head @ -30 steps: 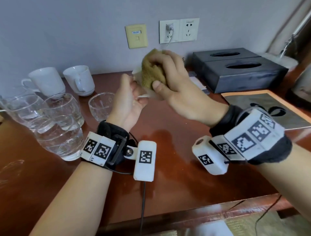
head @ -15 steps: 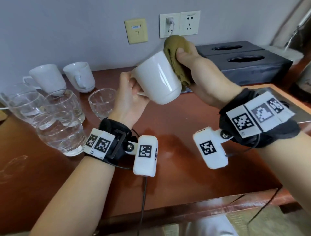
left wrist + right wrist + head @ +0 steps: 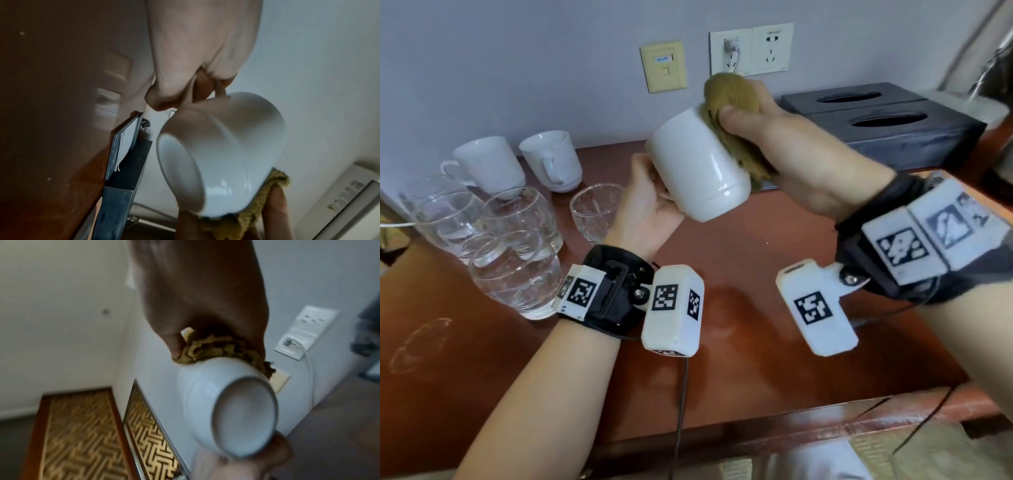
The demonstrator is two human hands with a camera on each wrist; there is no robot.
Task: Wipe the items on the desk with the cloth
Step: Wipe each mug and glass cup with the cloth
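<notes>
A white mug [image 3: 698, 168] lies tilted on its side in the air above the desk, base towards me. My left hand [image 3: 650, 192] grips it by the handle, fingers curled [image 3: 164, 97]. My right hand [image 3: 756, 120] holds an olive-brown cloth [image 3: 732, 99] against the mug's far end and right side, thumb on top of the cloth. In the left wrist view the mug [image 3: 222, 146] shows its base, with the cloth [image 3: 273, 186] behind it. The right wrist view has the cloth [image 3: 216, 347] bunched over the mug [image 3: 205, 394].
Two white cups [image 3: 489, 161] [image 3: 551, 161] stand at the back left, with several clear glasses [image 3: 517, 270] in front of them. Dark tissue boxes [image 3: 893, 126] sit at the back right. The red-brown desk [image 3: 739, 342] ends at a front edge near my forearms.
The mug came out from under the cloth and hand, lifted and turned base-first towards me. The cloth shifted to the mug's far end and right side.
</notes>
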